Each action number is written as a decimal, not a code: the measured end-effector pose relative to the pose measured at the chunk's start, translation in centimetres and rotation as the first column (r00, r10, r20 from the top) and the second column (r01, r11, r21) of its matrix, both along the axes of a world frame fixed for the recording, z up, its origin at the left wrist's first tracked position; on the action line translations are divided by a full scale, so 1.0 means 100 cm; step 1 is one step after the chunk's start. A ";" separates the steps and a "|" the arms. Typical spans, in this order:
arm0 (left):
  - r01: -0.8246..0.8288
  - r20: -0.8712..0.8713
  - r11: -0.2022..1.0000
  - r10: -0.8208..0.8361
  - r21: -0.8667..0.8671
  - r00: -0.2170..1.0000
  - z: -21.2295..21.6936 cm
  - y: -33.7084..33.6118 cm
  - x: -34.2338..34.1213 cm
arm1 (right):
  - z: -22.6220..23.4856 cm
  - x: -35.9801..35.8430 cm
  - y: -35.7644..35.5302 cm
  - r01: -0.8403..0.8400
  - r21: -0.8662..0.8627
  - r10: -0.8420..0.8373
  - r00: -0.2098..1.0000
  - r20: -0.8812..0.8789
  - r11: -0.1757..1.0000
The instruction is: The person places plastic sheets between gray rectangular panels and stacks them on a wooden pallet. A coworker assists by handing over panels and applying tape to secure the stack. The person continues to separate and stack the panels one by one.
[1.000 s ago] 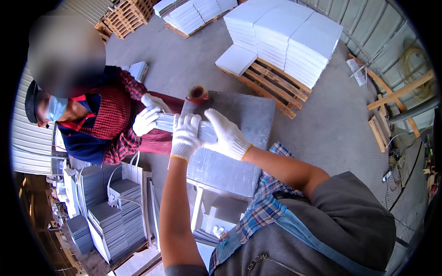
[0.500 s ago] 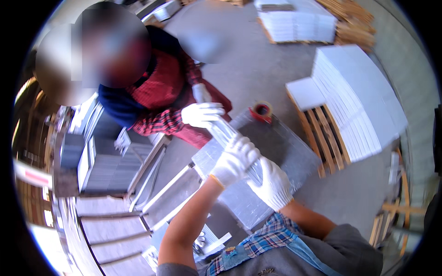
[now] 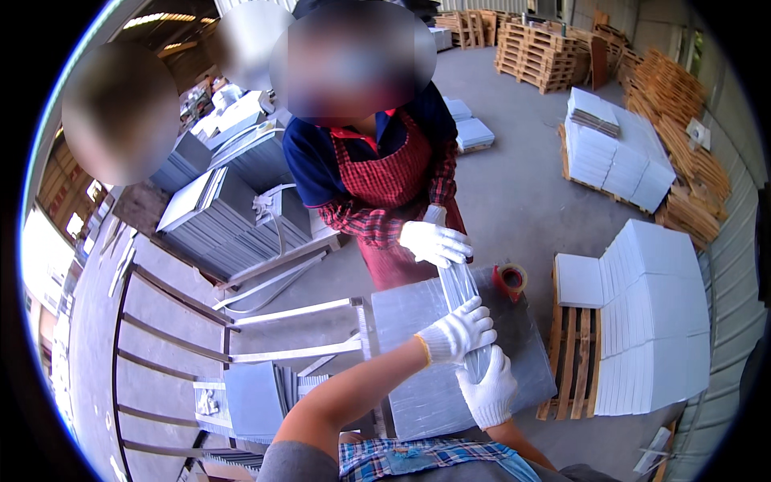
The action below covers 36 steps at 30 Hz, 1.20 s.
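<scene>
A long, narrow bundle of shiny grey strips [image 3: 458,287] lies lengthwise over a grey flat-topped worktable [image 3: 418,402]. My left hand [image 3: 459,330], in a white knitted glove, is closed over the middle of the bundle with its fingers curled. At the near end my right hand [image 3: 490,391], gloved alike, grips the bundle between thumb and fingers. Across from me, a co-worker in a red checked apron [image 3: 381,173] has white-gloved hands [image 3: 436,242] on the far end. A red tape dispenser [image 3: 508,281] with a roll of tape sits on the tabletop, right of the bundle.
White sheets stand stacked on a wooden pallet [image 3: 574,353] to the right. Grey panels [image 3: 241,217] are piled at the left behind a metal frame [image 3: 297,353]. More grey pieces [image 3: 261,398] lie at the near left. Wooden pallets [image 3: 536,55] are stacked far back.
The view has swung up and left, so the table and co-worker appear farther right. Both my hands keep hold of the bundle, and the co-worker's hands stay at its far end.
</scene>
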State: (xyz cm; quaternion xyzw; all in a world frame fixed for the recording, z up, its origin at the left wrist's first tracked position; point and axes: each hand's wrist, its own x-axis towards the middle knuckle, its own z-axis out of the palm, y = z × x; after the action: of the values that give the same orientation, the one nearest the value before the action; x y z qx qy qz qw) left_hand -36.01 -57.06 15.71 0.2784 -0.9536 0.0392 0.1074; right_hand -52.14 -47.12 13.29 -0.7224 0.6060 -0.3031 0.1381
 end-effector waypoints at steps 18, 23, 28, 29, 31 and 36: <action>-0.044 0.064 0.997 0.040 0.057 0.997 0.008 0.003 0.004 | 0.041 0.012 0.003 0.087 0.341 -0.029 0.985 -0.172 0.936; -0.046 0.090 0.998 0.042 0.048 0.995 0.007 0.001 0.004 | 0.054 0.018 -0.002 0.094 0.276 0.024 0.917 -0.398 0.956; -0.042 0.026 0.999 0.042 0.003 0.999 -0.003 0.003 0.001 | 0.041 0.032 -0.013 0.247 0.305 -0.077 0.876 -0.477 0.920; -0.049 0.048 0.999 0.048 0.009 0.998 -0.001 0.001 0.003 | 0.045 0.036 -0.012 0.242 0.283 -0.093 0.887 -0.452 0.928; -0.044 0.047 0.999 0.043 0.025 0.998 0.000 0.006 0.004 | 0.040 0.034 -0.011 0.229 0.314 -0.074 0.897 -0.436 0.921; -0.014 0.008 0.994 0.015 -0.108 1.000 -0.012 0.007 0.007 | 0.036 0.031 -0.010 0.170 0.317 -0.035 0.920 -0.391 0.933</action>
State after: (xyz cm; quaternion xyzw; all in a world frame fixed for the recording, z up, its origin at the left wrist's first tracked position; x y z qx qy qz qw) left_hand -35.27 -56.38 14.50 0.2789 -0.9486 0.0925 0.1180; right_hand -49.00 -48.10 16.87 -0.6986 0.7022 -0.0538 0.1265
